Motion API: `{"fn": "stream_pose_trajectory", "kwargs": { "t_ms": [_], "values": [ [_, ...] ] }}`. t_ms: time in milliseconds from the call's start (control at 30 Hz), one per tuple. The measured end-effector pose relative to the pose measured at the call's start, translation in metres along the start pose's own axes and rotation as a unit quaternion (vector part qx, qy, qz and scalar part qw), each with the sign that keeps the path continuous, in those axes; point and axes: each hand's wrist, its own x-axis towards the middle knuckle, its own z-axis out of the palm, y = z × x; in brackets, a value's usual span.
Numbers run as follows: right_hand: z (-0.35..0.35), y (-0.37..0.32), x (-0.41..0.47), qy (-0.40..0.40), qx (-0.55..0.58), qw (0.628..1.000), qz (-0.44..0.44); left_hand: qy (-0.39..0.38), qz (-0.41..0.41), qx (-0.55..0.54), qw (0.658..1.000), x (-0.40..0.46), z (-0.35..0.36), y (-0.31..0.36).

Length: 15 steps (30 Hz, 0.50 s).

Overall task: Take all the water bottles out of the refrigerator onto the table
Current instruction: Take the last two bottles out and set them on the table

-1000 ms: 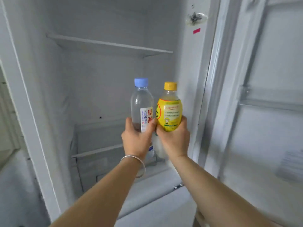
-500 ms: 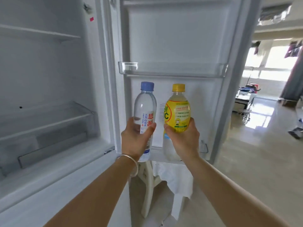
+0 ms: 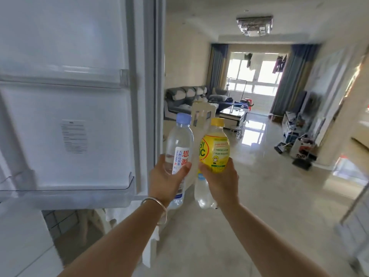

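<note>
The left hand [image 3: 166, 179] is closed around the lower half of a clear water bottle [image 3: 179, 154] with a pale blue cap, thumb pressed across the white label with red characters and the other fingers wrapped round the far side. The bottle stands upright in the grip, its base showing below the hand. A silver bangle [image 3: 156, 206] circles the left wrist.

The right hand [image 3: 220, 182] is clamped on a yellow-labelled bottle [image 3: 214, 154] with a yellow cap, also upright; its thumb lies on the lower edge of the label, and the clear lower part of the bottle shows below it, beside the palm. The two bottles are held side by side, just beside each other at chest height, with the thumbs nearly meeting between them.

Both bottles are out of the refrigerator, held in the air in front of the open refrigerator door [image 3: 79, 96], whose inner shelves fill the left of the view. Behind the bottles the top of a white chair back [image 3: 202, 110] shows. Beyond lies a tiled floor [image 3: 259, 186] leading to a living room with a grey sofa [image 3: 185, 96] and a glass coffee table [image 3: 233, 113].
</note>
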Motion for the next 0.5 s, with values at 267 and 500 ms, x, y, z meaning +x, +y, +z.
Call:
{"fn": "stream_pose_trajectory", "kwargs": {
  "t_ms": [267,500],
  "values": [
    [-0.011,0.061,0.121,0.057,-0.006,0.997,0.053,0.001,-0.026,-0.024,0.999,0.087,0.125,-0.044],
    [-0.001,0.092,0.242,0.102,-0.002,0.992,0.072,-0.008,-0.034,-0.015,0.999,0.182,0.204,-0.074]
  ]
}}
